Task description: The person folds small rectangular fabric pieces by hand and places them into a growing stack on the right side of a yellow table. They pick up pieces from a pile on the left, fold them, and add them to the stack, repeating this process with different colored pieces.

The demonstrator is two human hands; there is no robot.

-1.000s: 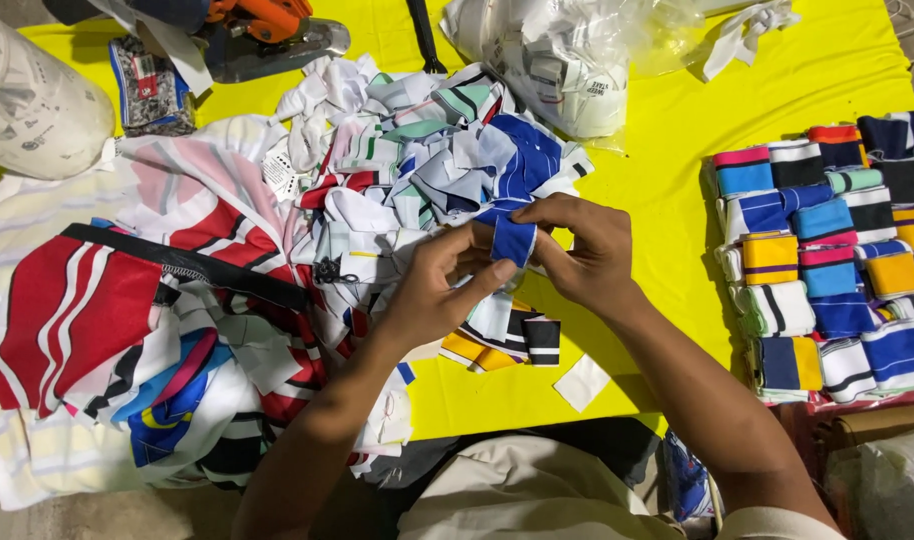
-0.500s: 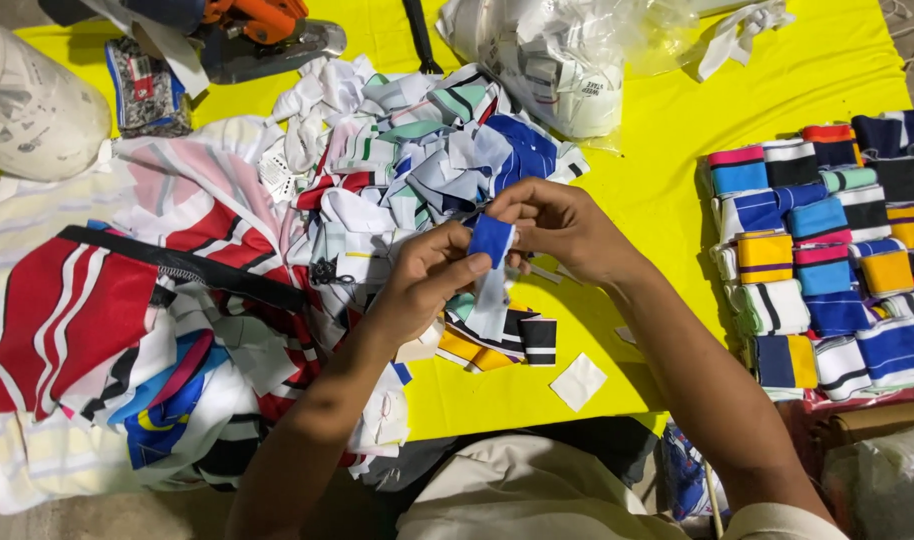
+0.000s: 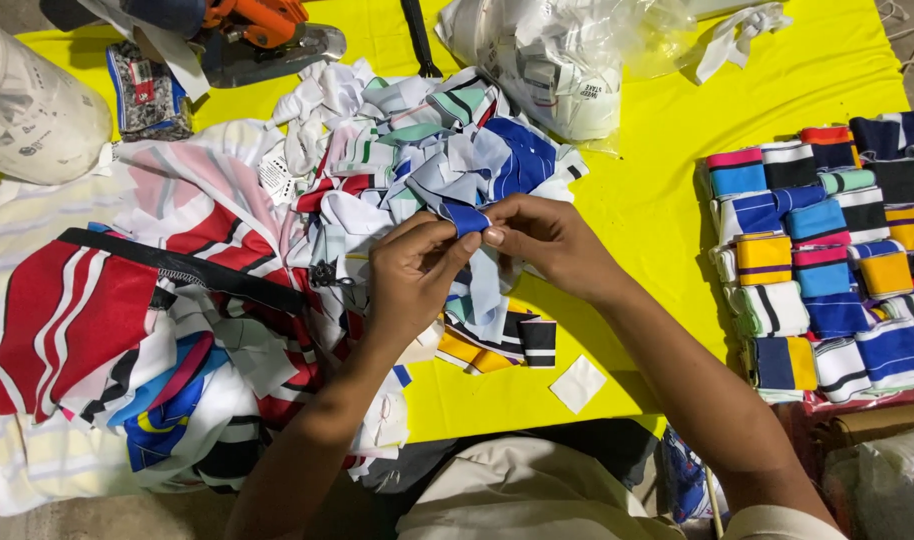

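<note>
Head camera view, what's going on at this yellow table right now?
A person pinches a small blue fabric strip between both hands, left hand and right hand, above a loose heap of striped fabric scraps. To the right, folded striped pieces sit in neat rows on the yellow table. Red and white striped cloth lies to the left, an orange power tool sits at the far edge, and a small white square lies near the person.

both hands [image 3: 477, 250] pinching blue fabric strip [image 3: 465, 217] (folded), yellow table [image 3: 657, 180]
</note>
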